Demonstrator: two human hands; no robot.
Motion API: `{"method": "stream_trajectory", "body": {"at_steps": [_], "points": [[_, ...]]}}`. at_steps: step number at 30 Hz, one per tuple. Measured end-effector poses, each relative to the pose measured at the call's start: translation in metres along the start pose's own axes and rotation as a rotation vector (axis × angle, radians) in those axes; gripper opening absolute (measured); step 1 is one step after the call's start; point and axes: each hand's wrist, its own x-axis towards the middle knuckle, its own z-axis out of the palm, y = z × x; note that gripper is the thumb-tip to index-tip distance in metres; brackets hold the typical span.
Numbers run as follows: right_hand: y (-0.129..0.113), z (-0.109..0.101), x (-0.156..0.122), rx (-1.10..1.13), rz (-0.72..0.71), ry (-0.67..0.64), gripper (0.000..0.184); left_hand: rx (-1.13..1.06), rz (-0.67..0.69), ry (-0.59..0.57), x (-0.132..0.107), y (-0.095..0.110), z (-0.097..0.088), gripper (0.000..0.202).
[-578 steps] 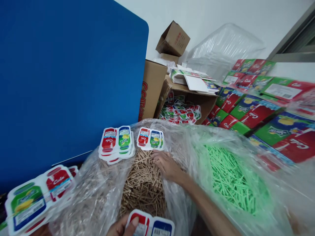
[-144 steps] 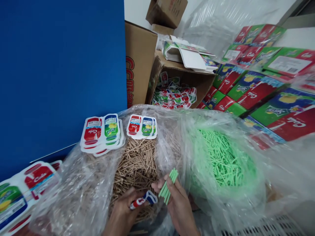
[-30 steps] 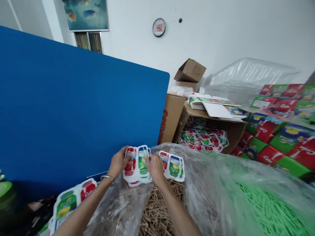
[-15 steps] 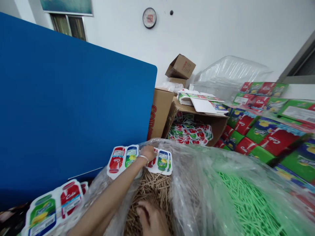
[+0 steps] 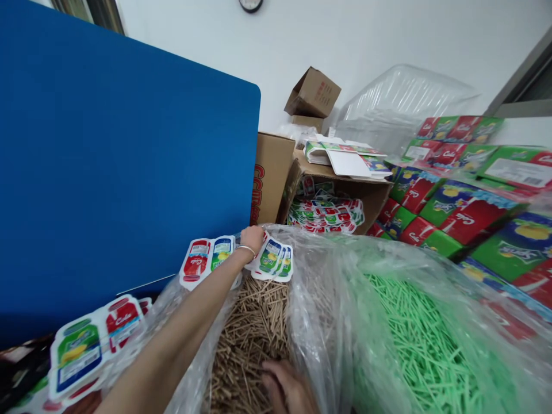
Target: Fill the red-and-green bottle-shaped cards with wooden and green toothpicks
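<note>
My left hand [image 5: 252,238], with a bracelet at the wrist, is closed on the edge of printed can-shaped cards [image 5: 272,260] at the far rim of a clear plastic bag. Several cards fan out to the right of the fist, showing green lemon-drink cans. Another red-and-green card [image 5: 200,261] lies just left of the hand. My right hand [image 5: 291,386] is low in the bag, touching the brown thin sticks [image 5: 248,339]. Its fingers are curved, with a gap between thumb and forefinger, and I see nothing held there. The bottom edge of the view cuts off part of this hand.
A bag of green sticks [image 5: 425,339] stands at right. Behind the bags, an open carton [image 5: 375,198] holds many printed cards. Red and green drink boxes [image 5: 470,221] are stacked at far right. A blue panel [image 5: 129,167] rises at left, with larger cards [image 5: 80,351] below it.
The view has tipped downward. The cards beside my left hand have fanned apart, showing more cans. My right hand has shifted a little to the right over the brown sticks.
</note>
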Motion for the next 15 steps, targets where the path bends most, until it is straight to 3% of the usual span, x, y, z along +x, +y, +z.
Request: {"method": "stream_trajectory", "body": {"at_steps": [3, 7, 12, 15], "points": [[-0.006, -0.016, 0.01, -0.017, -0.038, -0.057, 0.021, -0.045, 0.056, 0.063, -0.006, 0.001, -0.008, 0.028], [-0.013, -0.04, 0.023, -0.022, -0.031, -0.022, 0.023, -0.174, 0.151, 0.195, -0.028, -0.002, -0.031, 0.025], [-0.012, -0.064, 0.034, 0.083, 0.096, 0.184, 0.027, -0.441, 0.263, 0.327, -0.093, -0.019, -0.061, 0.039], [-0.012, -0.068, 0.041, 0.19, 0.212, 0.362, 0.045, -0.598, 0.252, 0.287, -0.142, -0.032, -0.054, 0.043]]}}
